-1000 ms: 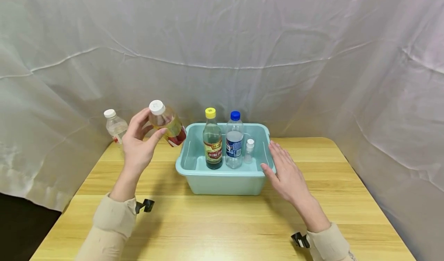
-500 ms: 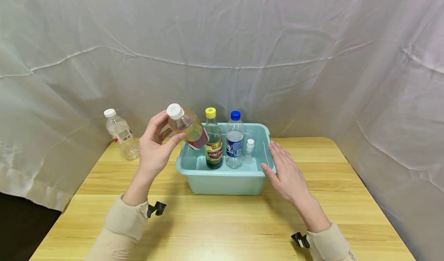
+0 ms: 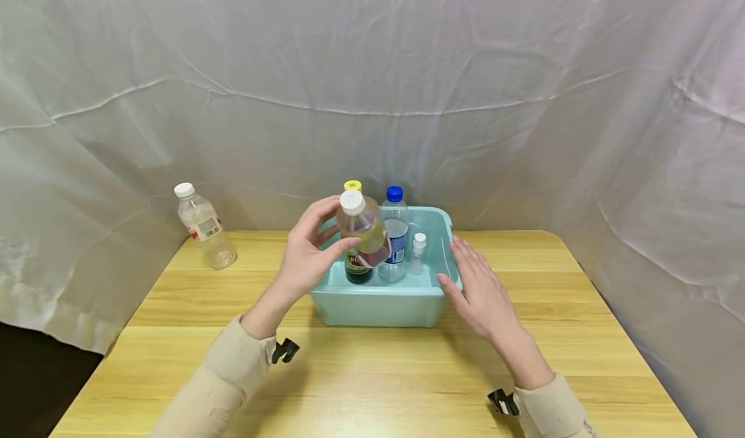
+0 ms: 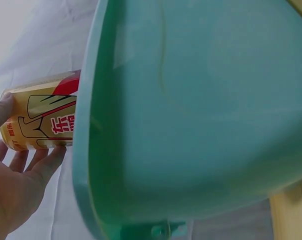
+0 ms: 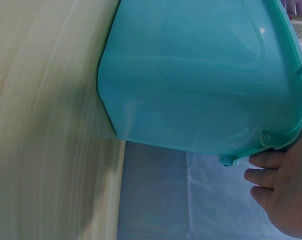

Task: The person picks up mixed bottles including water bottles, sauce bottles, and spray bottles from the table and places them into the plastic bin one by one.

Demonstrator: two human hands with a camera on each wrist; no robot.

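Note:
My left hand point(image 3: 311, 247) grips a plastic drink bottle point(image 3: 362, 226) with a white cap and a gold-and-red label, thumb on one side and fingers on the other. Tilted, the bottle hangs over the left part of a light blue plastic basin point(image 3: 378, 291). In the left wrist view its label point(image 4: 43, 112) shows beyond the basin's rim. Behind it, a glass bottle point(image 3: 357, 273) with dark liquid and a yellow cap is partly hidden. My right hand point(image 3: 482, 292) lies with straight fingers along the basin's right rim; its fingertips point(image 5: 266, 159) show just by the rim's corner.
Inside the basin stand a clear bottle point(image 3: 394, 250) with a blue cap and a small white-capped bottle point(image 3: 418, 253). An empty-looking clear bottle point(image 3: 207, 226) with a white cap stands at the wooden table's point(image 3: 361, 373) back left. Grey cloth point(image 3: 372, 101) hangs behind.
My left hand has carried the drink bottle rightward from beside the basin to above it, now in front of the yellow-capped bottle. The right hand has stayed at the rim.

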